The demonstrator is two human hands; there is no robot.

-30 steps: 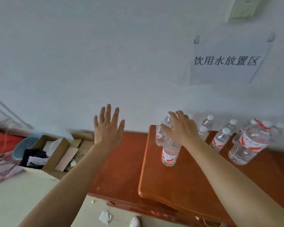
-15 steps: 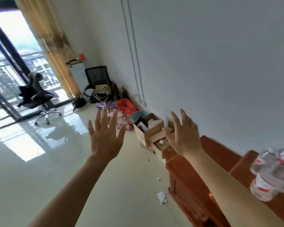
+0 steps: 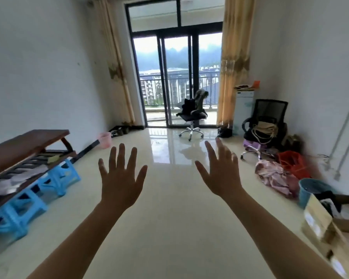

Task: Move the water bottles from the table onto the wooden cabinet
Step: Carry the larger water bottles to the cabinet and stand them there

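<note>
My left hand (image 3: 121, 178) and my right hand (image 3: 222, 174) are both raised in front of me with fingers spread, and neither holds anything. They hover over the glossy cream floor in the middle of the room. No water bottle and no part of the wooden cabinet shows in this view. At the far left a dark wooden table top (image 3: 22, 147) rests tilted on blue plastic stools (image 3: 28, 200).
Cardboard boxes (image 3: 330, 228), a blue bucket (image 3: 310, 190), a red bag (image 3: 293, 164) and pink cloth (image 3: 274, 176) line the right wall. Two office chairs (image 3: 191, 117) (image 3: 264, 125) stand near the balcony glass door (image 3: 175, 81). A pink bin (image 3: 105, 139) sits at left.
A second ago my right hand rested on a bottle on the cabinet; it has let go. The view has swung left, from the cabinet to the balcony door.
</note>
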